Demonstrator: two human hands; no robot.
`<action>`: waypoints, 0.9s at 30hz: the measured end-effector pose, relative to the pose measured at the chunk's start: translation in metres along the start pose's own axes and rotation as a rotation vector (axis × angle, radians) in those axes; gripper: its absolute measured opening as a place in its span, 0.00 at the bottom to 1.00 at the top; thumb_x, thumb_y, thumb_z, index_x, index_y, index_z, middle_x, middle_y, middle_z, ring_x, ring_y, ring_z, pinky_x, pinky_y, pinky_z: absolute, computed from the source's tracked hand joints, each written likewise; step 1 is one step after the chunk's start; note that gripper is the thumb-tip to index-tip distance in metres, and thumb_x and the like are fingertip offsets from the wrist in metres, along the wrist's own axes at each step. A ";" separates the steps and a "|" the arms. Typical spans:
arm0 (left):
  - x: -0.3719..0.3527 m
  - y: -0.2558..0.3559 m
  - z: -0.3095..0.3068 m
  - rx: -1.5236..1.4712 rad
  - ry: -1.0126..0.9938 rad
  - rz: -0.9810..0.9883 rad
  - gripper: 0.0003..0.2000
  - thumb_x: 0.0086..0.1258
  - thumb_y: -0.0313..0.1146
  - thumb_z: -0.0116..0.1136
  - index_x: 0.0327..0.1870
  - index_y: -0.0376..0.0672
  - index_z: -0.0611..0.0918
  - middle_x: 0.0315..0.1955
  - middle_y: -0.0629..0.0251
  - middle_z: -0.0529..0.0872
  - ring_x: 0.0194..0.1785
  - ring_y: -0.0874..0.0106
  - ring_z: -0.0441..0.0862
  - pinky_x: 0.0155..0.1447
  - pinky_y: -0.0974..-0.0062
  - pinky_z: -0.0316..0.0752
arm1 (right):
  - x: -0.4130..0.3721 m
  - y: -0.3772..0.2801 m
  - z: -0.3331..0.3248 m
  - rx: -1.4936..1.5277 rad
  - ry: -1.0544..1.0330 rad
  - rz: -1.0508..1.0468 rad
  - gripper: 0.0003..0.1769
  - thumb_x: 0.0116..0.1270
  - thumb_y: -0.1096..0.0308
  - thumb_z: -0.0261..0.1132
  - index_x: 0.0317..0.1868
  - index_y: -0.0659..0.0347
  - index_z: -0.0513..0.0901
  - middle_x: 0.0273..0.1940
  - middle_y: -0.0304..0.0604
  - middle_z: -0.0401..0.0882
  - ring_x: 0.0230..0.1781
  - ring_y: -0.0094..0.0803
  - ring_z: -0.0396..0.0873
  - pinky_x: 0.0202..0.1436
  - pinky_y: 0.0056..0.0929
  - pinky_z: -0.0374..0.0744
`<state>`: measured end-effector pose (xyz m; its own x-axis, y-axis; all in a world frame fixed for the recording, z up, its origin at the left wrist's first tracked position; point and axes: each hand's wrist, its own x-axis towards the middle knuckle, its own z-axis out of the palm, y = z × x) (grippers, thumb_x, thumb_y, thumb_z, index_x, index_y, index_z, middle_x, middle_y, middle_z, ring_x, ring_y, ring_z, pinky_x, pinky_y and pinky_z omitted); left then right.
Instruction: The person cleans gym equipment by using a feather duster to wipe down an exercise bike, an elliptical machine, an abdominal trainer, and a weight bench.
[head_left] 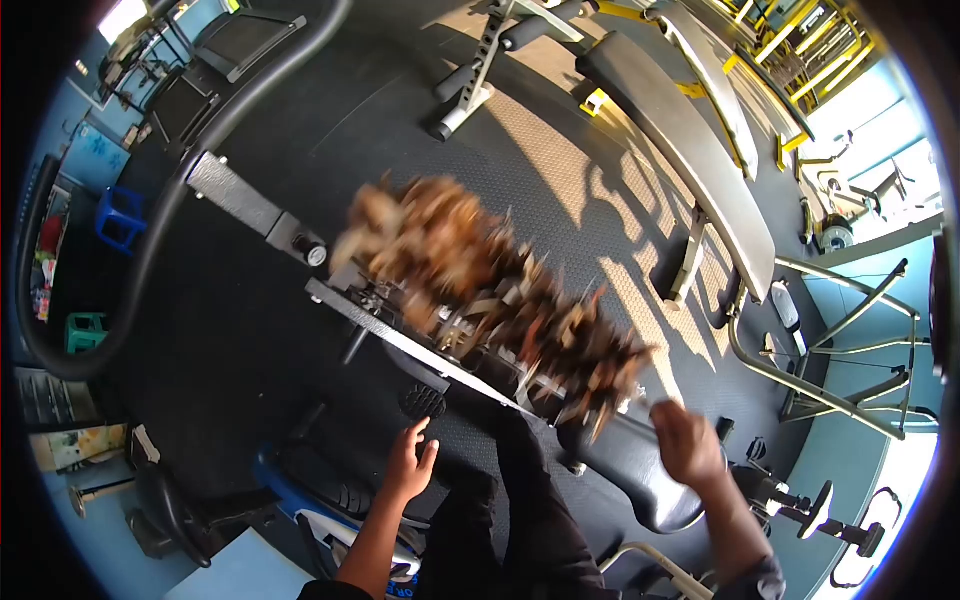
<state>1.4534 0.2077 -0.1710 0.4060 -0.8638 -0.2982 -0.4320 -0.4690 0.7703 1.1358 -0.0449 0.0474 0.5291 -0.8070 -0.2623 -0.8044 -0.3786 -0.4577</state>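
A long brown feather duster (500, 290), smeared by motion, stretches across a metal-framed exercise machine (400, 340). Its near end comes up to my right hand (686, 442), whose fingers are wrapped round the handle at the right. The feathers hide part of the frame and its fittings. My left hand (408, 466) is low in the middle, fingers apart and holding nothing, close to a black ribbed pedal (422, 402). Below the duster's right end lies the machine's black padded seat (650, 480).
A padded bench (680, 140) stands at the upper right, with yellow-framed machines beyond. A thick curved handlebar (160, 230) runs down the left, near a blue stool (121, 218) and a green stool (87, 331). A blue and white machine (300, 500) is at lower left.
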 end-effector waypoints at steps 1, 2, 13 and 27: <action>0.012 0.014 -0.004 0.002 -0.009 -0.002 0.23 0.73 0.36 0.61 0.68 0.43 0.74 0.56 0.51 0.81 0.57 0.56 0.82 0.62 0.61 0.76 | 0.024 0.022 0.001 -0.069 0.005 0.035 0.07 0.75 0.65 0.57 0.45 0.57 0.79 0.29 0.54 0.82 0.32 0.56 0.83 0.32 0.49 0.79; 0.029 0.029 -0.006 0.090 0.053 0.185 0.23 0.73 0.35 0.61 0.67 0.43 0.74 0.55 0.52 0.81 0.56 0.55 0.82 0.61 0.60 0.76 | 0.050 0.046 0.009 -0.034 0.038 0.070 0.09 0.75 0.62 0.58 0.44 0.57 0.79 0.30 0.55 0.83 0.33 0.56 0.84 0.34 0.49 0.79; 0.129 0.076 0.035 0.409 0.387 0.322 0.09 0.66 0.30 0.64 0.46 0.48 0.83 0.25 0.70 0.75 0.32 0.64 0.76 0.41 0.63 0.68 | 0.204 0.235 0.210 -0.134 -0.200 0.347 0.22 0.75 0.41 0.56 0.41 0.51 0.80 0.36 0.54 0.86 0.40 0.58 0.85 0.43 0.56 0.79; 0.204 0.137 0.050 0.832 0.310 0.328 0.08 0.65 0.35 0.65 0.44 0.52 0.85 0.44 0.75 0.85 0.48 0.68 0.82 0.60 0.56 0.68 | 0.139 0.326 0.196 -0.079 -0.249 0.641 0.23 0.78 0.41 0.49 0.45 0.50 0.78 0.40 0.59 0.86 0.43 0.61 0.84 0.47 0.59 0.78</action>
<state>1.4363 -0.0418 -0.1542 0.3060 -0.9448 0.1170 -0.9499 -0.2948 0.1038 1.0000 -0.1919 -0.3045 -0.0187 -0.7581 -0.6519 -0.9913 0.0989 -0.0866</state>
